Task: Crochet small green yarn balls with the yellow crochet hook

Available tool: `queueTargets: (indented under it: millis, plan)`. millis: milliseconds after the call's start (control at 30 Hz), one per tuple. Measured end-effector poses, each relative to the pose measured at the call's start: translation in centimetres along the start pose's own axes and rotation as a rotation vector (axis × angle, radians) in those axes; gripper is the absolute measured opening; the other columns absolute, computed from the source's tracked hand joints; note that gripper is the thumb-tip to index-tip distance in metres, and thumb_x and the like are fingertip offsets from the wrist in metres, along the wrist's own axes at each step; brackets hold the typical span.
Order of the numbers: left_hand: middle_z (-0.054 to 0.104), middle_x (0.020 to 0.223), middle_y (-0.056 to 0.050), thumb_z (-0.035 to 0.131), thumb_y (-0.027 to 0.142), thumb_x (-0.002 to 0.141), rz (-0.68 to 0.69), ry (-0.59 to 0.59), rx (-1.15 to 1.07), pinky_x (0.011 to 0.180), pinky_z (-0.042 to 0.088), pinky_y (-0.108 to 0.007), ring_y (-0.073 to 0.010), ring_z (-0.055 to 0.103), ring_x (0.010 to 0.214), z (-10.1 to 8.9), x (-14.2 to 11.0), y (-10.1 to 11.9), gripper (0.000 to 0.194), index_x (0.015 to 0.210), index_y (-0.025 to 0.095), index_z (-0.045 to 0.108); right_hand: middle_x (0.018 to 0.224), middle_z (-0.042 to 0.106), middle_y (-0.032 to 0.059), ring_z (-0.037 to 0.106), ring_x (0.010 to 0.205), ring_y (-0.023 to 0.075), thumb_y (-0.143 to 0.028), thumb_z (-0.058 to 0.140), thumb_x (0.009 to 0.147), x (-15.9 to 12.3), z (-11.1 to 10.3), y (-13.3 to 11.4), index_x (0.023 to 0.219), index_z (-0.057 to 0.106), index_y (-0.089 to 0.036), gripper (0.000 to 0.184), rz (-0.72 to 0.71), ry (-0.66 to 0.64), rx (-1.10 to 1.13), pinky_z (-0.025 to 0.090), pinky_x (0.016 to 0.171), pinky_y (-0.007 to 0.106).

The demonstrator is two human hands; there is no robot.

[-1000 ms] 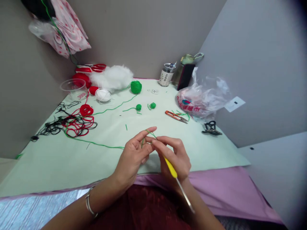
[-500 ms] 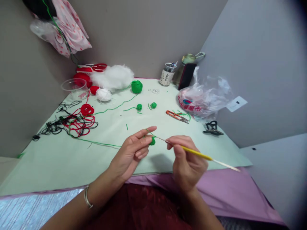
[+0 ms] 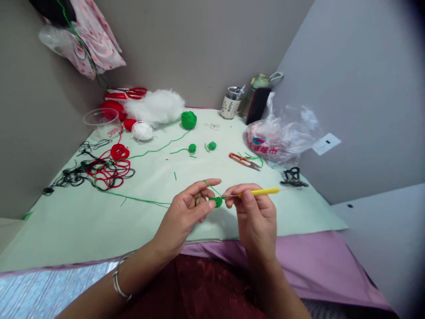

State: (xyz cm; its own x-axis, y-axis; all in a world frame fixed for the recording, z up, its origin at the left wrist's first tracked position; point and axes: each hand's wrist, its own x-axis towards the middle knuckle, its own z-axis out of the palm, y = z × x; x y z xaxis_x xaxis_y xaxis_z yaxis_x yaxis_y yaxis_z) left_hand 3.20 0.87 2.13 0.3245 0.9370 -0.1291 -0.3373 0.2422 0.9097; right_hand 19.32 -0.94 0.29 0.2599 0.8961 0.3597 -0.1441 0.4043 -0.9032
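Note:
Between thumb and fingers, my left hand (image 3: 191,206) pinches a small green crochet piece (image 3: 218,202). Green yarn (image 3: 142,200) runs from the table into that hand and passes over its raised index finger. A yellow-handled crochet hook (image 3: 262,192) is gripped by my right hand (image 3: 255,212), nearly level, its thin metal tip at the upper edge of the crochet piece. The right fingertips come close to the piece; whether they touch it I cannot tell. Two small green crocheted balls, one (image 3: 192,148) left of the other (image 3: 211,145), lie beyond my hands.
Orange thread snips (image 3: 245,161), a black claw clip (image 3: 294,177) and a plastic bag (image 3: 282,137) are at the right. On the left lie tangled red and black yarn (image 3: 109,173), white stuffing (image 3: 156,107) and a plastic cup (image 3: 102,124). A green yarn ball (image 3: 189,119) sits farther back.
My right hand has shifted left and turned the hook from a slant to nearly level. My left hand and the green piece have moved slightly right, so both hands are closer together.

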Motion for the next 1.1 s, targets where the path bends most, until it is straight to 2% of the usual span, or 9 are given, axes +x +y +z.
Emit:
queueTargets:
  millis: [233, 500, 567, 733, 900, 967, 1100]
  plan:
    - [0.060, 0.087, 0.001, 0.081, 0.024, 0.086, 0.068, 0.022, 0.112, 0.066, 0.039, -0.024, -0.0101, 0.045, 0.068, 0.0, -0.2, 0.1, 0.034, 0.120, 0.028, 0.082, 0.089, 0.076, 0.0024, 0.069, 0.078, 0.0156, -0.026, 0.056, 0.107, -0.5, -0.4, -0.7, 0.098, 0.074, -0.023, 0.020, -0.100, -0.074, -0.153, 0.057, 0.073, 0.030]
    - [0.064, 0.088, 0.001, 0.078, 0.016, 0.085, 0.244, 0.140, 0.353, 0.072, 0.046, -0.027, -0.0107, 0.051, 0.067, 0.4, -0.5, 0.2, 0.032, 0.116, 0.026, 0.082, 0.100, 0.076, 0.0060, 0.071, 0.093, 0.0192, -0.007, 0.056, 0.101, -1.4, -0.3, -1.2, 0.114, 0.071, -0.022, 0.024, -0.473, -0.216, -0.478, 0.057, 0.081, 0.035]
    - [0.064, 0.086, 0.001, 0.079, 0.018, 0.085, 0.240, 0.134, 0.332, 0.069, 0.045, -0.026, -0.0100, 0.050, 0.065, 0.3, -0.5, 0.3, 0.030, 0.114, 0.026, 0.083, 0.099, 0.076, 0.0056, 0.071, 0.093, 0.0186, -0.007, 0.056, 0.102, -1.4, -0.3, -1.2, 0.113, 0.071, -0.021, 0.023, -0.469, -0.203, -0.452, 0.057, 0.081, 0.034]
    - [0.062, 0.083, 0.002, 0.084, 0.025, 0.083, 0.071, 0.013, 0.147, 0.059, 0.037, -0.021, -0.0068, 0.044, 0.062, -0.3, -0.3, 0.4, 0.034, 0.117, 0.028, 0.084, 0.091, 0.075, 0.0016, 0.069, 0.083, 0.0159, -0.014, 0.053, 0.106, -1.1, -0.3, -1.2, 0.103, 0.073, -0.023, 0.022, -0.267, -0.087, -0.243, 0.055, 0.076, 0.032]
    - [0.062, 0.084, 0.003, 0.083, 0.023, 0.084, 0.066, -0.009, 0.109, 0.059, 0.036, -0.019, -0.0056, 0.044, 0.062, -0.6, 0.0, 0.0, 0.035, 0.118, 0.030, 0.083, 0.092, 0.075, 0.0010, 0.068, 0.082, 0.0149, -0.016, 0.054, 0.107, -0.9, -0.5, -1.1, 0.103, 0.074, -0.023, 0.021, -0.212, -0.099, -0.192, 0.055, 0.075, 0.031]
    - [0.062, 0.083, 0.003, 0.082, 0.022, 0.085, 0.093, 0.009, 0.147, 0.060, 0.037, -0.020, -0.0059, 0.044, 0.062, -0.5, 0.0, -0.1, 0.033, 0.117, 0.030, 0.083, 0.092, 0.075, 0.0012, 0.069, 0.082, 0.0150, -0.015, 0.053, 0.107, -0.9, -0.5, -1.1, 0.103, 0.073, -0.023, 0.022, -0.237, -0.109, -0.230, 0.056, 0.075, 0.031]
    - [0.064, 0.084, 0.003, 0.078, 0.016, 0.085, 0.206, 0.087, 0.283, 0.066, 0.044, -0.022, -0.0067, 0.047, 0.062, -0.2, -0.2, -0.2, 0.033, 0.115, 0.029, 0.083, 0.094, 0.075, 0.0033, 0.071, 0.089, 0.0173, -0.010, 0.054, 0.104, -0.8, -0.5, -1.4, 0.109, 0.071, -0.022, 0.022, -0.376, -0.170, -0.364, 0.058, 0.079, 0.033]
